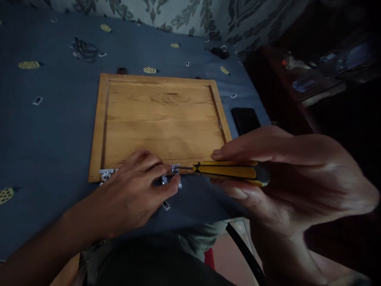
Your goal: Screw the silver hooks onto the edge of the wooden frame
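Head view, only one:

Wood panel (163,119) lies flat on the cloth-covered bench (59,131), recessed face up, near edge toward the person. Work is along that near edge.

Right hand (324,182): fingers closed on the yellow-and-black handle of the screwdriver (228,171), which lies nearly level. Shaft points left, tip at the mid latch (175,168). Can't confirm tip is seated in a screw; too small.

Left hand (137,192): fingers half curled at the mid latch, thumb on the near side, index at its left. Looks like steadying it. Can't tell if it's actually pinched.

Progress, my read: partway. Corner latch (106,174) sits on the edge at the left corner and looks mounted, but the left hand covers part of that edge and I can't check its screws. Mid latch is on the edge and being worked; not finished, I'd judge. Right end of the near edge is behind the right hand, so no call there. Far edge has a small dark fitting (122,70) near its left end; can't tell if it's attached.

Phone (246,120) right of the panel, untouched.
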The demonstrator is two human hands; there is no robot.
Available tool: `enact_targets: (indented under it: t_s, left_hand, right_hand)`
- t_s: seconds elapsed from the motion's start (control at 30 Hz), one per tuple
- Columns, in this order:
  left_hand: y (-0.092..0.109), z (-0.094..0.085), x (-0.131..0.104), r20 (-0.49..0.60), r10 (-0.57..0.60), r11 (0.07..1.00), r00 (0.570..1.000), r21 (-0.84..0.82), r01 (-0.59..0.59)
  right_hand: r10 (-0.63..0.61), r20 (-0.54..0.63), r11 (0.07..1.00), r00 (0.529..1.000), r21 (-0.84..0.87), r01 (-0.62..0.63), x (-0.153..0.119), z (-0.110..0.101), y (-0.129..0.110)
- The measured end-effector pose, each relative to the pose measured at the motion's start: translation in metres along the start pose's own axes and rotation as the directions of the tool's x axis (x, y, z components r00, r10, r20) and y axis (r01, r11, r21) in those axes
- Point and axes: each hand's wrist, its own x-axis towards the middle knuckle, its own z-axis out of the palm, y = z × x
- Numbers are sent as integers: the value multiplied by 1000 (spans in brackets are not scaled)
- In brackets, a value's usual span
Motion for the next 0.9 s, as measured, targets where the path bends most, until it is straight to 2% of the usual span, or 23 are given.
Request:
enact_targets:
  t_s: [0.07,0.2,0.3,0.53,0.73,0.9]
  left_hand:
    - [0,0,0,10,8,1000,1000,-4,-8]
    - [-1,-1,-1,27,9,1000,1000,-8,-9]
    - [-1,-1,-1,23,9,1000,1000,-1,-9]
    - [-1,-2,0,37,3,1000,999,-5,-3]
    - [-1,-2,1,37,4,999,999,-36,-2]
    - [-1,0,-1,30,9,1000,1000,-25,-8]
  right_hand:
    - [-6,11,1000,1000,-4,6,1,-1,1]
    - [-6,114,1000,993,14,4,3,-8,2]
    - [-11,133,999,991,33,6,2,-11,3]
    - [-22,59,1000,998,17,21,1,-4,2]
    - [88,-10,996,996,-1,-88,7,2,-7]
    - [112,-56,993,992,-13,-113,4,4,-5]
